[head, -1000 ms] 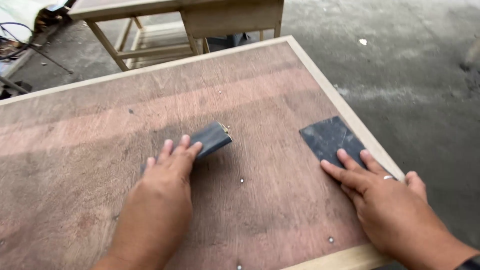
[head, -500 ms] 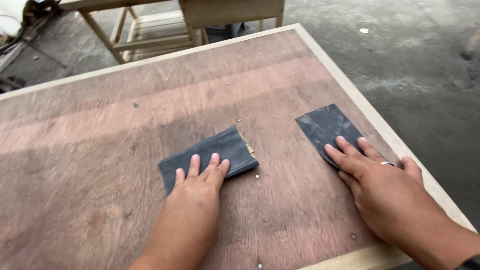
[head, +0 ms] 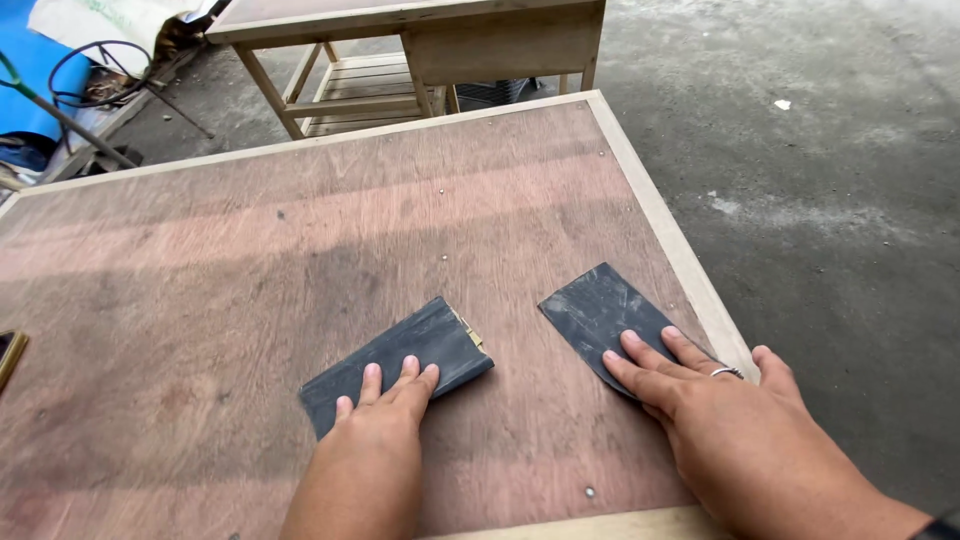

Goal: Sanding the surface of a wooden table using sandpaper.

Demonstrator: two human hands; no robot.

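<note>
Two dark sheets of sandpaper lie flat on a reddish-brown plywood panel (head: 300,230) with a pale wooden rim. My left hand (head: 375,435) presses its fingertips on the near edge of the left sheet (head: 400,355), a longer folded piece with a tan edge showing at its right end. My right hand (head: 735,435), wearing a ring, lies flat with its fingers spread on the near corner of the right sheet (head: 595,310), close to the panel's right rim.
A wooden table frame (head: 420,50) stands just beyond the panel's far edge. Blue material, a black cable loop (head: 85,75) and clutter lie at the far left. Grey concrete floor (head: 830,200) runs along the right. A small object (head: 10,355) pokes in at the left edge.
My left hand slid toward me with its sheet, uncovering more of it. My right hand stayed on the right sheet. The camera view shifted slightly.
</note>
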